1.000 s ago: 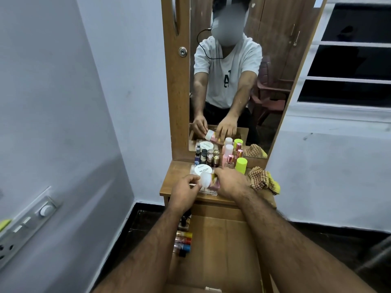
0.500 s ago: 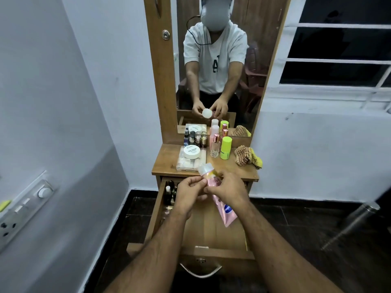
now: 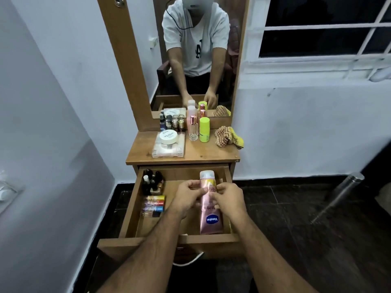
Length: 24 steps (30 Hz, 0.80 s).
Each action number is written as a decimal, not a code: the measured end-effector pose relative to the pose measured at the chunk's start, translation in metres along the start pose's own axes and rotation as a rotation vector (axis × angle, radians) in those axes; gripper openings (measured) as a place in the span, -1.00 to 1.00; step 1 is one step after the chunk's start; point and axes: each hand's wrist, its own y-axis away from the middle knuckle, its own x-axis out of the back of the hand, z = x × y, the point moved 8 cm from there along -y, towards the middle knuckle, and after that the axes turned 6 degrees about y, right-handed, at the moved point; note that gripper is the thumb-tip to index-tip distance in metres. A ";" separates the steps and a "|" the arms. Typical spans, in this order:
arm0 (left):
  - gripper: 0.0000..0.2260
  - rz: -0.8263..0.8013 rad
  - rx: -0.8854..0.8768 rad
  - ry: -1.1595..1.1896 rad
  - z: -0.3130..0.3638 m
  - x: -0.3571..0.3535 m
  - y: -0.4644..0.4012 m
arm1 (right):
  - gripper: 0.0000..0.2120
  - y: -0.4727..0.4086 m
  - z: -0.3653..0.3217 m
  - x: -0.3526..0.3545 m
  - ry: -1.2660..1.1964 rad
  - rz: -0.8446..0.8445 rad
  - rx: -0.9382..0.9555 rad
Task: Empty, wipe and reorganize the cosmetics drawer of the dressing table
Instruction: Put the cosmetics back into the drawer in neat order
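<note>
Two hands engaged over the open drawer (image 3: 131, 210) of the dressing table (image 3: 209, 154). Along the drawer's left wall: dark small bottles (image 3: 152, 180) in the back-left corner, a row of lying coloured tubes (image 3: 154, 203) just in front. Bare wood floor from those tubes to the front edge. Left hand (image 3: 187, 198) and right hand (image 3: 227, 199) both curled round the upper half of a pink Vaseline tube (image 3: 209, 203), cap toward the back wall, flat end near the front-right corner; cannot tell whether resting on the floor of the drawer. On the tabletop: white jar (image 3: 168, 137) atop a clear flat case (image 3: 168, 148) at the left edge, pink-capped glass bottle (image 3: 193, 129) and lime-green bottle (image 3: 204, 130) at mid-rear, crumpled checked cloth (image 3: 228, 137) at the right edge. Front strip of tabletop bare.
</note>
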 end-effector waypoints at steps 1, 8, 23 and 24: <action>-0.75 0.002 0.009 -0.006 -0.002 -0.002 -0.003 | -0.71 -0.001 0.004 0.000 -0.001 0.003 -0.012; -0.77 0.050 0.146 0.045 -0.023 -0.017 -0.031 | -0.78 -0.004 0.009 0.034 0.027 0.331 -0.032; -0.88 0.166 0.188 0.014 -0.049 -0.021 -0.055 | -0.70 -0.008 0.014 0.022 0.162 0.313 -0.027; -0.88 0.172 0.193 -0.013 -0.051 -0.020 -0.056 | -0.69 -0.008 0.014 0.022 0.152 0.313 -0.030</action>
